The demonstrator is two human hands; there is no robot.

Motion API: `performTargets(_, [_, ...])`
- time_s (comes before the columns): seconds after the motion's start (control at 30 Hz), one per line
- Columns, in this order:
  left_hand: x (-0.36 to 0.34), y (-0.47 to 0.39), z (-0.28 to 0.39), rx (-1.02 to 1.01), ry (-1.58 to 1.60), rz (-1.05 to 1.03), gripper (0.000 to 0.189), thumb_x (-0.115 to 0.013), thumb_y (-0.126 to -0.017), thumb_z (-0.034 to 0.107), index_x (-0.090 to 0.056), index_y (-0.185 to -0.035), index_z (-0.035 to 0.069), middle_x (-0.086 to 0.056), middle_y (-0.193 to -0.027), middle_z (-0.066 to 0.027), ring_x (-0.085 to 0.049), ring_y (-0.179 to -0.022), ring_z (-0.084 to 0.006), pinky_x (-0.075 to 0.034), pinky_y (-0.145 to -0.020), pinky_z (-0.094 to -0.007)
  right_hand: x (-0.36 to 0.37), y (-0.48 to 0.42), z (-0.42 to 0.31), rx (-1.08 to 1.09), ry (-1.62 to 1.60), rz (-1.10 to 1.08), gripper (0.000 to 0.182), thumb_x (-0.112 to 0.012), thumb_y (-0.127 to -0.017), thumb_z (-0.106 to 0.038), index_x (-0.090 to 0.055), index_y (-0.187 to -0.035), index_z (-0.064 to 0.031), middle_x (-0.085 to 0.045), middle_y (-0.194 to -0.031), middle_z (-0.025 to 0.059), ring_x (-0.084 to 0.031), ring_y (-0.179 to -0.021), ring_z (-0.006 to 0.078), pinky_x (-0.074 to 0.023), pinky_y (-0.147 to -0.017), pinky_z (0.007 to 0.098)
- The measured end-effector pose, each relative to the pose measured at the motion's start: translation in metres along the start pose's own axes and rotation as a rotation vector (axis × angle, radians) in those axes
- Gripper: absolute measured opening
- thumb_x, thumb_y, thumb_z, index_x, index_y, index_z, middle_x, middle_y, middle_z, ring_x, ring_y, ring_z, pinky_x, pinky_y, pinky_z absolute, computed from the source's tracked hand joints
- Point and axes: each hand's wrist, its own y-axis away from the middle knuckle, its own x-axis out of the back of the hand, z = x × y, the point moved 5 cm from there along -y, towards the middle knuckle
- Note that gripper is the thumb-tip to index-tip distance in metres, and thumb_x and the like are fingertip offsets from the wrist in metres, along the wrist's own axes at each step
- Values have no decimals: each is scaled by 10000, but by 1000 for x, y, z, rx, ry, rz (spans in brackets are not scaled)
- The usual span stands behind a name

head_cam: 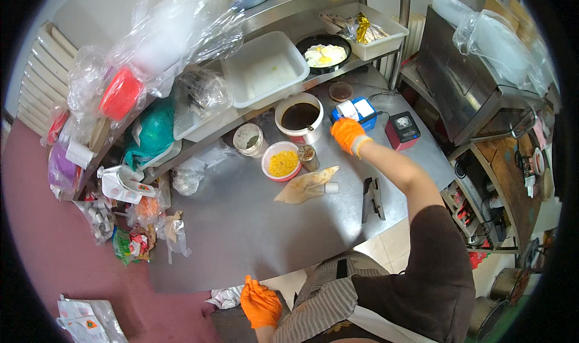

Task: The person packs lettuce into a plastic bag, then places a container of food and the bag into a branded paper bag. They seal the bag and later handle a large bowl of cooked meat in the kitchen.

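My right hand [347, 135], in an orange glove, reaches to the front of a small blue label printer [367, 120] with white paper on it; whether the fingers grip the paper is hidden. My left hand [261, 303], gloved in orange too, hangs near the table's front edge, its fingers close together and no object visible in it. Between them on the steel table [253, 243] lie a stained cloth [301, 189], a small white roll [331, 188] and a black and metal stapler-like tool [372, 200]. A red and black device [402, 130] stands right of the printer.
A tub of dark liquid [298, 117], a bowl of yellow crumbly food [283, 162], a shaker jar [308, 157] and a white tub [250, 140] stand behind the cloth. The shelf holds a pan of fried eggs [324, 53] and plastic bins [267, 69]. Bagged items crowd the left.
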Motion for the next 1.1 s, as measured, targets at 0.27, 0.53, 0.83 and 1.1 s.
performTargets(0.27, [-32,-11,-36,131,-246,-67,336,-613,-1028,284,-632,-1336,151,-734,-1031,-18,-659,-802,-154,-535,-695,-333,-32,10,77,-303,-84,-339,391,-658,-921,-208,-736,-1301,-156,-721,-1325,129,-680,-1239,320,-553,-960,481])
performTargets(0.53, [-234,39,-63,-791,-1383,-869,377,-711,-992,144,-637,-1330,-4,-710,-1224,-113,-673,-1115,-291,-504,-965,-402,208,97,-90,459,-711,-463,260,-737,-829,-372,-776,-987,-169,-766,-932,98,-725,-922,360,-565,-801,462])
performTargets(0.83, [-254,59,-23,-309,-1524,-1204,268,-710,-1007,177,-726,-1204,-4,-744,-1186,-118,-684,-1052,-243,-528,-933,-386,390,114,-114,535,-702,-343,379,-799,-844,-375,-753,-917,-6,-706,-847,143,-678,-778,307,-532,-711,412])
performTargets(1.1, [-242,113,12,239,-1130,-1143,389,-605,-1094,265,-649,-1326,-44,-768,-1113,-126,-698,-993,-169,-524,-943,-326,425,99,-143,159,-1098,-409,330,-818,-941,-313,-715,-1029,-13,-715,-801,63,-657,-641,111,-541,-588,296])
